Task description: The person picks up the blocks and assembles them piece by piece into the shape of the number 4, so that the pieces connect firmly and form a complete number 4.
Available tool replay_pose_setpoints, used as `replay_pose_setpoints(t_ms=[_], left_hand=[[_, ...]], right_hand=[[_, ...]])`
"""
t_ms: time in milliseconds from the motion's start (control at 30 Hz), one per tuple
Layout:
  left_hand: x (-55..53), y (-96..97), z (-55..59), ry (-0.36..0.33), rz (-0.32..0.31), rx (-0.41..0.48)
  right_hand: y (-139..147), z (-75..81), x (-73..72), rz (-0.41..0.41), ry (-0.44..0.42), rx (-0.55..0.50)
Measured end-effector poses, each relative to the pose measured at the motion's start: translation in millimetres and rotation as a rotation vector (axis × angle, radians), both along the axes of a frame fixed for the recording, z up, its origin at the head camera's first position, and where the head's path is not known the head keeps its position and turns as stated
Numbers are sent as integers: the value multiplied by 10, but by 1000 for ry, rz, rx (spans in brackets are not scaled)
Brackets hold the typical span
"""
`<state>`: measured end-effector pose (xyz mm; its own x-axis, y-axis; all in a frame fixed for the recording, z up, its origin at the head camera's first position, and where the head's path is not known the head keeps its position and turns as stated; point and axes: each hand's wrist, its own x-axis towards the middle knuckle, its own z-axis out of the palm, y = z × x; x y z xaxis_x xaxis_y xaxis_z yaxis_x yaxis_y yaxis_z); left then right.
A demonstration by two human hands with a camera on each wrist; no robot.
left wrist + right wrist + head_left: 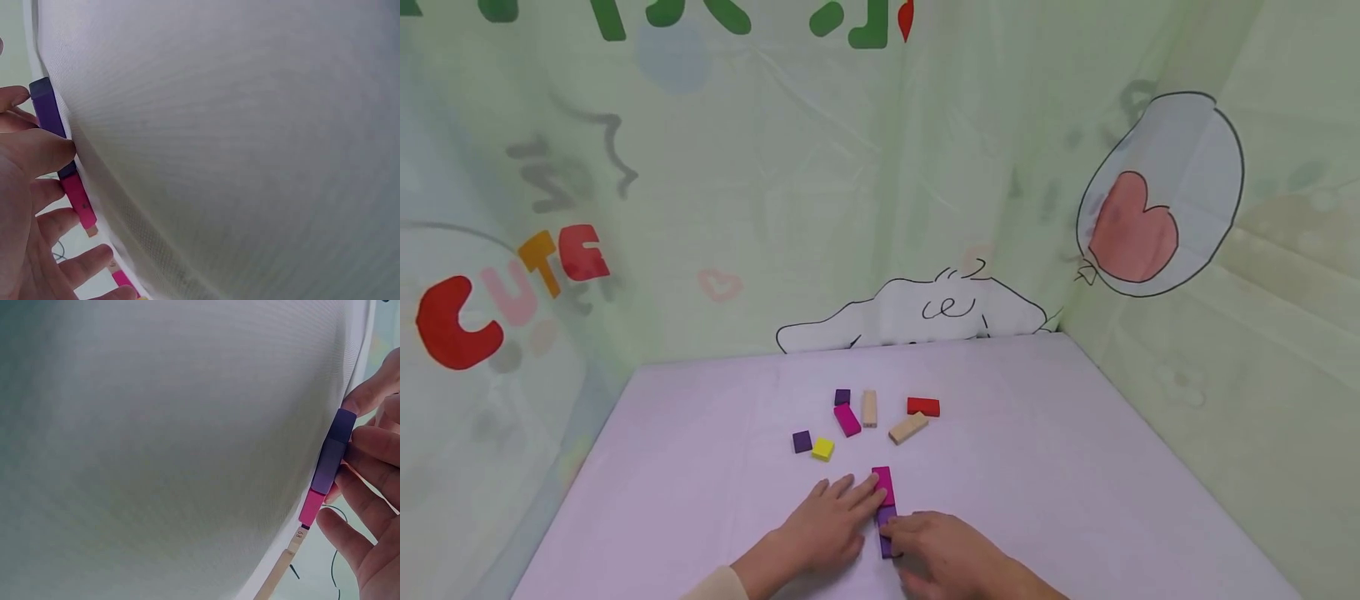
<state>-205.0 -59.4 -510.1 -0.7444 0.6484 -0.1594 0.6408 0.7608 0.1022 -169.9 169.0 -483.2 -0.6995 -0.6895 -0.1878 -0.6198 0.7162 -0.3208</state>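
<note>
A pink block (884,479) lies end to end with a purple block (887,515) and a darker purple block (886,548), forming a straight row on the table. From the left, my left hand (823,525) lays extended fingers on the pink block, its thumb lower along the row. My right hand (951,546) comes in from the right and holds the purple part of the row at the near end. In the right wrist view, its thumb is at the end of the darker purple block (342,425), with its fingers along the side.
Beyond the row lie loose blocks: yellow (823,449), pink (847,420), red (923,407), two dark purple ones (802,442) and two plain wooden ones (908,428). A pale cloth covers the table (715,433). Printed curtains (760,208) hang behind and at both sides.
</note>
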Motion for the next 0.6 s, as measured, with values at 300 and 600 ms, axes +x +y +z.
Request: replay_pose_setpoints(t_ms=[300,600], left_hand=[[11,-6,-30,5,-5,2],[28,1,-4,-22,-4,-10]], right_hand=[[-10,20,-16,-25,-47,-1],[-13,16,-5,-35,-59,-28]])
